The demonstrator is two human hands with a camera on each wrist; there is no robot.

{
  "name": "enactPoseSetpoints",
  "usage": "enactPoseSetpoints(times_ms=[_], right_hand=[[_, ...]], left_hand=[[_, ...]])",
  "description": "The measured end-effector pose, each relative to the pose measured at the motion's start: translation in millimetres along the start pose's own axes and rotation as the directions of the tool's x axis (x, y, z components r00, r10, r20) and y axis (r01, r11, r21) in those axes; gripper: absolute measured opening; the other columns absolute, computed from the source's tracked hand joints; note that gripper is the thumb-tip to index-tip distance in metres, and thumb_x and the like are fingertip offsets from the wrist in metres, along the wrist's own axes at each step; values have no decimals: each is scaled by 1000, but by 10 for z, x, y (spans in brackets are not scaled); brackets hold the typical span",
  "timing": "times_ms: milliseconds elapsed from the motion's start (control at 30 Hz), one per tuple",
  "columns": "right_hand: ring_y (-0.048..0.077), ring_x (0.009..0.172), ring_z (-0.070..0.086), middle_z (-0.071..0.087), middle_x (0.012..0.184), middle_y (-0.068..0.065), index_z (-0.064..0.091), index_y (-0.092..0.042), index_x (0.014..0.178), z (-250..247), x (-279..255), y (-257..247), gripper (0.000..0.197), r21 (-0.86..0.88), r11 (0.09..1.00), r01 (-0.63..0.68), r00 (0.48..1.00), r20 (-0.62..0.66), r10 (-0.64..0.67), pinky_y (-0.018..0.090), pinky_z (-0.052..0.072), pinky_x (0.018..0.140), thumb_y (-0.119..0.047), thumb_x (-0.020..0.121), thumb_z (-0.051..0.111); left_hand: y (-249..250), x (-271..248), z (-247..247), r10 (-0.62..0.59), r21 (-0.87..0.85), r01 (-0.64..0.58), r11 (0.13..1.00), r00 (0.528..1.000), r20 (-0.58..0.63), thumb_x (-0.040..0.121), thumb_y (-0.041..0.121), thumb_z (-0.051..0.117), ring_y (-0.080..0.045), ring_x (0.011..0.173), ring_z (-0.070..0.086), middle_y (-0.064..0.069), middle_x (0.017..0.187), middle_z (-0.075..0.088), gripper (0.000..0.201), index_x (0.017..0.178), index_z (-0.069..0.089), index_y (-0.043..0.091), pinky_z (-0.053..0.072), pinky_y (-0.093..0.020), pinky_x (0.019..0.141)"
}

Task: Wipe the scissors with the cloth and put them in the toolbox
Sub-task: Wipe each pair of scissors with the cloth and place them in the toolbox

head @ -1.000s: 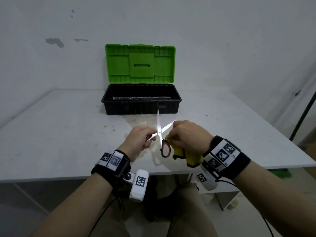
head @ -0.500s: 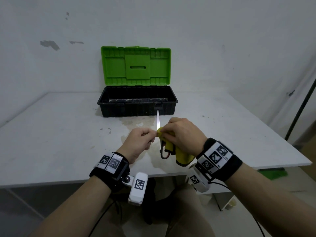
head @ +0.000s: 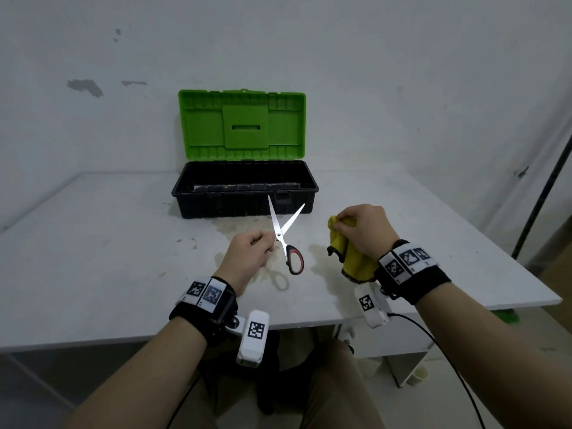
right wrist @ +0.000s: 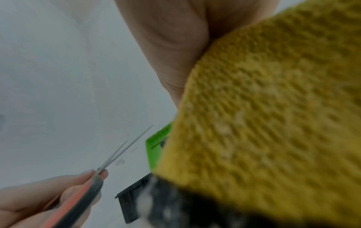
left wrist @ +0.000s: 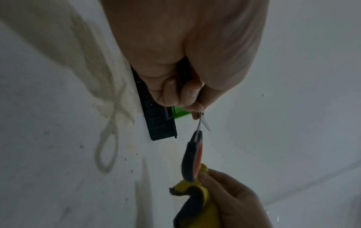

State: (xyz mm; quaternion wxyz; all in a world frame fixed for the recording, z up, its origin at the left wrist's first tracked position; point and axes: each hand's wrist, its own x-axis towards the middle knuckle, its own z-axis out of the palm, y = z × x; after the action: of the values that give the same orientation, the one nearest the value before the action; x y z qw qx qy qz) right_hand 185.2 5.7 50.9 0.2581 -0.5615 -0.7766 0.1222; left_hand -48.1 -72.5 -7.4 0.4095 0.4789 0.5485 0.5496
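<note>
My left hand point(head: 247, 253) grips one handle of the scissors point(head: 286, 239) above the table. Their two steel blades are spread apart and point up toward the toolbox point(head: 244, 188), and the free red-and-black handle loop point(left wrist: 192, 155) hangs down. My right hand point(head: 365, 230) grips the bunched yellow cloth point(head: 353, 258) a short way to the right, apart from the scissors. In the right wrist view the cloth point(right wrist: 273, 108) fills most of the picture, with the scissors point(right wrist: 109, 162) at lower left. The toolbox has a black tub and a green lid point(head: 241, 123) standing open.
The white table point(head: 93, 258) carries pale stains in front of the toolbox. A white wall stands close behind the box. A dark pole point(head: 544, 193) leans at the far right beyond the table edge. My legs show under the near edge.
My right hand has pulled the cloth off the scissors and moved right. The blades, half hidden by the cloth a moment ago, are bare and spread apart.
</note>
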Motion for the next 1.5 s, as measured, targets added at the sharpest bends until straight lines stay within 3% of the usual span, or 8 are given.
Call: enactPoseSetpoints(times_ms=[233, 700, 833, 900, 1000, 1133, 1333, 1500], right_hand=[[18, 89, 53, 60, 102, 2, 71, -24, 103, 106, 238, 269, 22, 54, 973, -226, 967, 133, 218, 28, 42, 72, -36, 85, 69], [27, 123, 51, 49, 139, 7, 47, -28, 139, 201, 327, 541, 61, -167, 962, -214, 876, 403, 265, 35, 45, 95, -38, 84, 70], [25, 127, 48, 46, 144, 7, 43, -20, 142, 85, 215, 362, 62, -132, 981, -143, 943, 282, 176, 35, 40, 101, -45, 89, 62], [20, 119, 54, 55, 135, 3, 51, -18, 136, 13, 98, 118, 58, 14, 996, -92, 973, 215, 87, 33, 42, 99, -53, 90, 56], [16, 92, 69, 71, 105, -3, 68, -21, 111, -6, -126, -285, 44, 308, 948, -77, 940, 340, -34, 33, 51, 88, -56, 90, 54], [22, 71, 72, 70, 74, 4, 67, -8, 91, 59, -274, -545, 21, 532, 841, -102, 900, 409, -149, 28, 49, 61, -28, 93, 62], [24, 61, 68, 66, 68, 8, 67, 1, 91, -18, -225, -581, 17, 631, 768, -109, 942, 312, -123, 49, 56, 79, -16, 91, 65], [24, 63, 69, 67, 64, 3, 68, -5, 89, 78, -218, -638, 13, 618, 782, -77, 948, 289, -135, 43, 54, 72, -17, 91, 66]], left_hand=[[76, 109, 93, 14, -6, -14, 1000, 1000, 4, 100, 11, 52, -7, 43, 30, 7, 53, 44, 33, 67, 58, 10, 27, -16, 41], [76, 124, 163, -5, -24, 6, 1000, 1000, 17, 101, 11, 51, -8, 42, 27, 7, 50, 40, 33, 69, 54, 7, 25, -15, 39], [118, 94, 170, -1, -41, 1, 999, 1000, 0, 102, 13, 51, -9, 43, 27, 6, 50, 37, 32, 70, 54, 7, 25, -15, 39], [160, 78, 175, 5, -73, -6, 997, 1000, -5, 102, 13, 51, -9, 43, 27, 8, 49, 39, 31, 72, 55, 6, 25, -15, 40], [228, 64, 196, 25, -117, -25, 993, 1000, 2, 102, 15, 52, -10, 45, 28, 3, 56, 41, 27, 77, 58, 4, 25, -20, 45], [299, 5, 164, 63, -155, -62, 986, 998, 0, 102, 16, 52, -12, 51, 38, -4, 69, 51, 22, 86, 62, 4, 33, -25, 54], [269, -99, -154, 102, -22, -103, 994, 994, -33, 99, 20, 58, -11, 76, 60, 4, 86, 71, 17, 107, 73, 21, 48, -25, 68], [291, -87, -266, 98, 6, -98, 995, 995, -8, 96, 19, 65, -12, 69, 59, 2, 78, 71, 13, 97, 77, 14, 51, -26, 71]])
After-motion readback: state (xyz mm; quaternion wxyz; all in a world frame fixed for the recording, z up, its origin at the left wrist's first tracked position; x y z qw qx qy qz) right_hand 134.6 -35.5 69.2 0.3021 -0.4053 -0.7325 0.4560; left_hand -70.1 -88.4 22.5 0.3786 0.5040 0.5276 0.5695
